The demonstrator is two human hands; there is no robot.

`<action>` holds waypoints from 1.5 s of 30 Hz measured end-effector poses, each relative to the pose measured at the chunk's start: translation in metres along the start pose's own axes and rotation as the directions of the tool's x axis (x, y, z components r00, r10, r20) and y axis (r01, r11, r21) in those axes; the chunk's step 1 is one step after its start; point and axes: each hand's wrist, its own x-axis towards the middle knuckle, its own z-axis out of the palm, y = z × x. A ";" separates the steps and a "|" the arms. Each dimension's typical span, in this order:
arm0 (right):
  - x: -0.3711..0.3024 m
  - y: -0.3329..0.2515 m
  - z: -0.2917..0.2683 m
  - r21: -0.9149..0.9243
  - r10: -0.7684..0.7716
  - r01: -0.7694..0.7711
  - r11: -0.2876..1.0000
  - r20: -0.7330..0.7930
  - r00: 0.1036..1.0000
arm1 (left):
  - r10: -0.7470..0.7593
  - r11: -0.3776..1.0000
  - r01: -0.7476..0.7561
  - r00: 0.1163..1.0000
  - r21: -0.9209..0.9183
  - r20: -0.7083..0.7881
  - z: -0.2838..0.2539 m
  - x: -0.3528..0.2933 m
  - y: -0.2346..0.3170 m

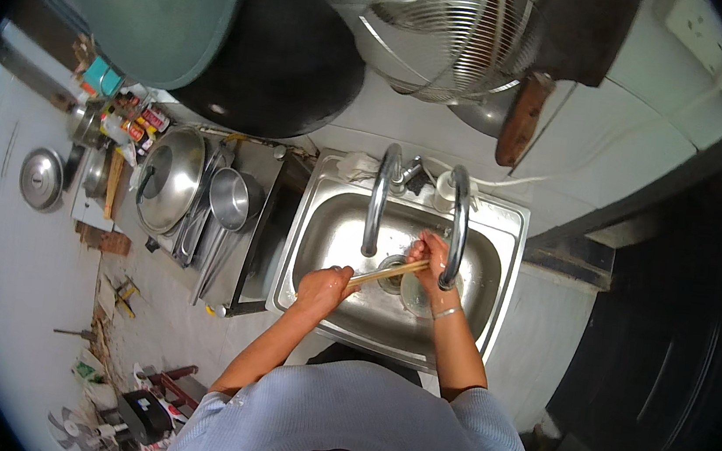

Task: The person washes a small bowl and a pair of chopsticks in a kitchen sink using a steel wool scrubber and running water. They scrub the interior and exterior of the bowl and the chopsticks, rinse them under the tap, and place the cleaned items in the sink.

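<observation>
A bundle of thin wooden chopsticks (385, 272) slants across the steel sink (339, 223), its right end higher. My left hand (325, 290) is closed around the lower end, over the sink's left side. At the other end, the curled fingers of my right hand (433, 255) close on the sticks, partly hidden by the right tap. Both hands look wet. Below my right hand, a pale bowl (414, 296) sits in the basin, overlapping the round drain (390, 273).
Two curved taps, a left one (378, 201) and a right one (456, 227), arch over the basin. A saucepan (232, 198) and a lidded pan (170, 179) stand left. Above hang a black wok (286, 59), a wire strainer (451, 37) and a cleaver (563, 62).
</observation>
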 end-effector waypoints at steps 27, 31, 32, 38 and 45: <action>0.102 -0.124 -0.096 -0.742 -0.312 0.404 0.535 0.271 0.911 | -0.322 0.750 0.212 0.945 -0.627 -0.066 -0.003 -0.172 -0.156; 0.071 -0.145 -0.094 -0.617 -0.503 0.762 -0.198 0.731 0.461 | -0.355 0.611 0.071 0.915 -0.788 -0.193 0.009 -0.228 -0.219; 0.047 -0.163 -0.097 -0.652 -0.597 0.664 0.366 0.382 0.705 | -0.360 0.543 0.044 0.914 -0.838 -0.186 0.015 -0.237 -0.238; -0.045 0.009 -0.069 -0.828 -0.773 0.293 0.478 -0.238 0.588 | -0.543 -0.091 -0.036 0.839 -0.995 0.019 0.006 -0.351 -0.338; -0.103 0.163 0.035 -0.830 0.239 -0.531 -0.171 -0.558 0.795 | -0.612 -0.724 -0.441 0.765 -0.530 0.200 -0.012 -0.438 -0.446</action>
